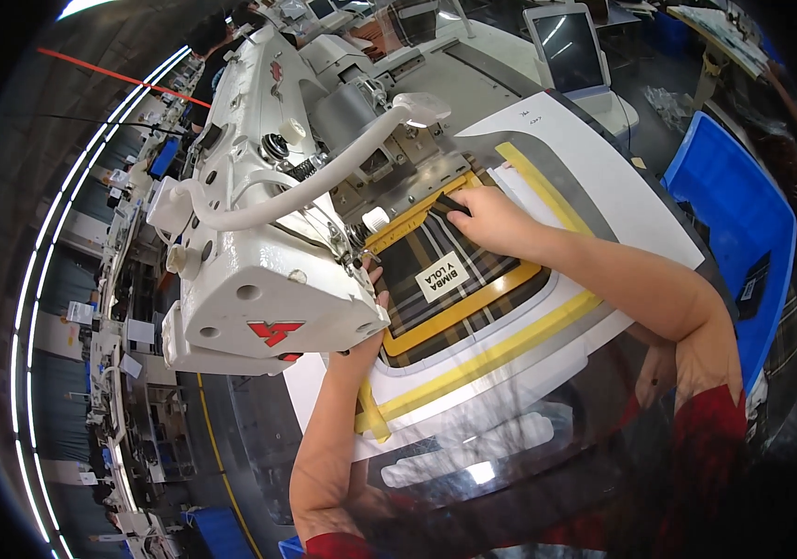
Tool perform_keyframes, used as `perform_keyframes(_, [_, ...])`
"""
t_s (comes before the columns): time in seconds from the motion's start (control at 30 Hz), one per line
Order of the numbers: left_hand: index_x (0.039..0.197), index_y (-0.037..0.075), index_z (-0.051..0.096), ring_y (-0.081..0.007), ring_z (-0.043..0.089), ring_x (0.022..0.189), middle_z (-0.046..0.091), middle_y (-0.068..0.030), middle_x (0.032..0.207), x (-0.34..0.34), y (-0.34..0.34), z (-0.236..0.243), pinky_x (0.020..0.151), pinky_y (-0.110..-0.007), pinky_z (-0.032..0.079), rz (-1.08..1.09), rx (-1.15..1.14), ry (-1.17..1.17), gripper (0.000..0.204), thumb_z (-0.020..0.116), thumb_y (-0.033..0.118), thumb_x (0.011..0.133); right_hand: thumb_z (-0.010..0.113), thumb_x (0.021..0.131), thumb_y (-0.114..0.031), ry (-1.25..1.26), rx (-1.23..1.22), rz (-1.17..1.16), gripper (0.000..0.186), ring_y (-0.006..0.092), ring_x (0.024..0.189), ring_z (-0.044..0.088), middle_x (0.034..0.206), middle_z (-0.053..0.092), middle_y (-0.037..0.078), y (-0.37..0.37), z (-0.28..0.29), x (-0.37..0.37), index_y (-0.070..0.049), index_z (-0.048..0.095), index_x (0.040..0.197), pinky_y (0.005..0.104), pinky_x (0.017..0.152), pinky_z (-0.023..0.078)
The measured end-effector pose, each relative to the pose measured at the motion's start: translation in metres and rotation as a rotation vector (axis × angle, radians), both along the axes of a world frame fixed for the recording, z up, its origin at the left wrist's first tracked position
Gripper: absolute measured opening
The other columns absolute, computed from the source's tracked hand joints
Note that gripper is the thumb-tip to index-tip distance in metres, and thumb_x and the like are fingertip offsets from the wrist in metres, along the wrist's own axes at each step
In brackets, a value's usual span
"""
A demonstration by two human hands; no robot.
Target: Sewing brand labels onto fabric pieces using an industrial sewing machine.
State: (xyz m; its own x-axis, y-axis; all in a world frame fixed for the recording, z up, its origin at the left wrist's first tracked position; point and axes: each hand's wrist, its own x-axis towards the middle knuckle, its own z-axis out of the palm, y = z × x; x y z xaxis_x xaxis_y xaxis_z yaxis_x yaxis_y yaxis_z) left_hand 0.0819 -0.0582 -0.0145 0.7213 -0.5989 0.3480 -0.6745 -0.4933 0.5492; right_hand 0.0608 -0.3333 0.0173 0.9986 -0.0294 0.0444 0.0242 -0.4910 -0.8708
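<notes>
Factory sewing station: dark plaid fabric panel [435,256], judged light, limp and best pinned flat at its edges, lies in yellow rectangular clamp frame [473,303] under both hands; right hand [487,219] presses fingers down at its far edge, left hand [372,312], mostly hidden by white sewing machine head [258,233], grip indeterminate.

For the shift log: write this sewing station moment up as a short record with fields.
Machine: white industrial sewing machine, head over the work
Workpiece: dark plaid fabric piece with a white rectangular label, lying inside a yellow rectangular frame
Left hand: left hand by the machine head, at the frame's left edge
Right hand: right hand pressing on the fabric's far edge
Surface: glossy grey table
Nearby: blue plastic bin; tablet screen
</notes>
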Motion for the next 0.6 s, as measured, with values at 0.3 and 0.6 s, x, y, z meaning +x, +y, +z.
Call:
perform_keyframes(0.3, [0.134,0.003,0.049,-0.0209,0.055,0.122,0.054,-0.0099,0.136,0.003,0.019,-0.013,0.103,-0.031,0.039,-0.05,-0.02,-0.09,0.039,0.053,0.008,0.095,0.069,0.08,-0.014,-0.601,-0.396,0.465,0.03,0.0267,0.104,0.058,0.11,0.063,0.009,0.046,-0.012,-0.044,-0.007,0.065,0.109,0.0399,0.095,0.043])
perform_keyframes(0.6, [0.118,0.006,0.064,-0.0229,0.062,0.105,0.065,-0.0082,0.12,-0.001,0.02,-0.007,0.092,-0.035,0.047,0.006,-0.097,0.021,0.036,0.067,0.009,0.083,0.069,0.082,-0.023,-0.539,-0.512,0.626,0.034,0.0308,0.111,0.051,0.115,0.055,0.01,0.071,-0.016,-0.049,-0.012,0.067,0.114,0.0425,0.098,0.04])
